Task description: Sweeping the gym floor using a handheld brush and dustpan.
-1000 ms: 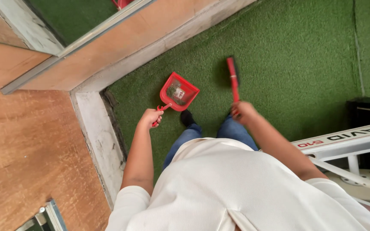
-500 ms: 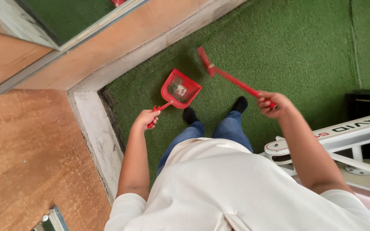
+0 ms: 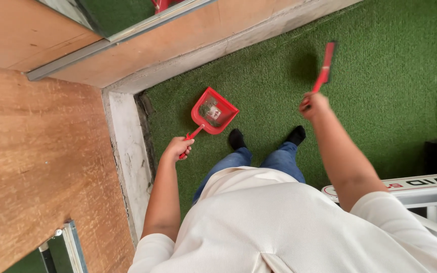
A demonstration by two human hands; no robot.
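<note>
Dustpan [image 3: 213, 112]: red plastic, held low over the green artificial turf [image 3: 370, 101], near the corner formed by the pale concrete ledge [image 3: 125, 146]. Small debris and a scrap of paper are seen inside the pan.
Dustpan handle: thin and red, angled down and to the left from the pan into the left hand.
Left hand [image 3: 178, 148]: clenched around the end of the dustpan handle; the arm is extended forward from a cream short sleeve.
Brush [image 3: 325, 66]: red, long-handled, held raised and nearly upright in the picture, well apart from the dustpan. A dark shadow is cast on the turf just beside the brush head.
Right hand [image 3: 313, 105]: closed around the lower end of the brush handle.
Feet: 2 dark socks [image 3: 237, 139] are planted on the turf, between the dustpan and the right forearm; blue jeans are visible above them.
Surroundings: wooden panelling [image 3: 36, 167] is located to the left of the ledge. A white metal frame with a dark base is partly visible at the lower right edge.
</note>
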